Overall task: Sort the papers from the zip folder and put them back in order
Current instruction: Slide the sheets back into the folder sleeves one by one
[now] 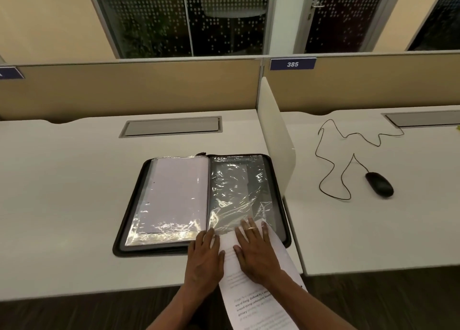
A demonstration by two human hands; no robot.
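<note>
Paper [258, 302] half in right sleeve [239, 192] of open zip folder [283, 180], long axis toward person. Both hands flat: right hand [254, 252] pressing paper, left hand [205, 257] beside. Push goes forward.

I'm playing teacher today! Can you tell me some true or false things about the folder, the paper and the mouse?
1. The zip folder lies open on the desk. True.
2. Both hands rest on a printed paper. True: left hand, right hand.
3. The paper is fully inside the clear sleeve. False: most of it sticks out over the desk edge.
4. The black mouse sits on the folder. False: it is on the next desk, past the divider.
</note>
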